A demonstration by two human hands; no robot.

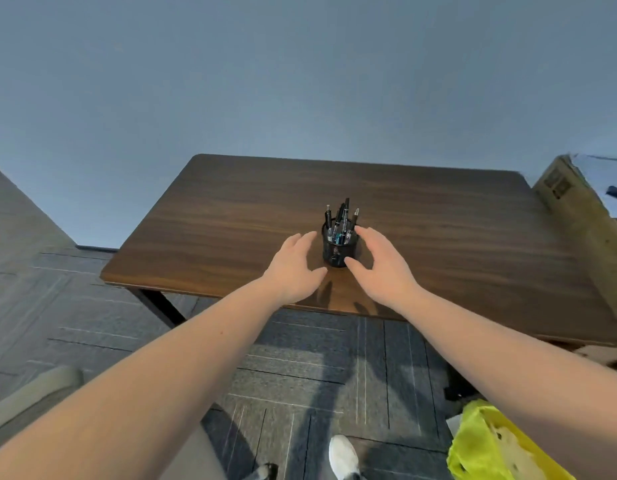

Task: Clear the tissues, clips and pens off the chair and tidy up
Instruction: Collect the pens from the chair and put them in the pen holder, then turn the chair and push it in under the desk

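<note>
A black mesh pen holder (337, 252) stands on the dark wooden table (231, 230), near its front edge. Several dark pens (342, 216) stick up out of it. My left hand (295, 268) is just left of the holder, fingers spread, a small gap from its wall. My right hand (381, 268) curves round its right side, thumb tip by the base and fingertips near the rim; whether it touches the holder is unclear. The grey chair (33, 396) shows only as an edge at the lower left, mostly hidden by my left forearm. No tissues or clips are visible.
A yellow bin lined with a green bag (487, 445) holding white scraps stands on the floor at the lower right. A cardboard box (577, 209) sits beside the table's right end. Grey carpet tiles cover the floor, with a white shoe (343, 457) below.
</note>
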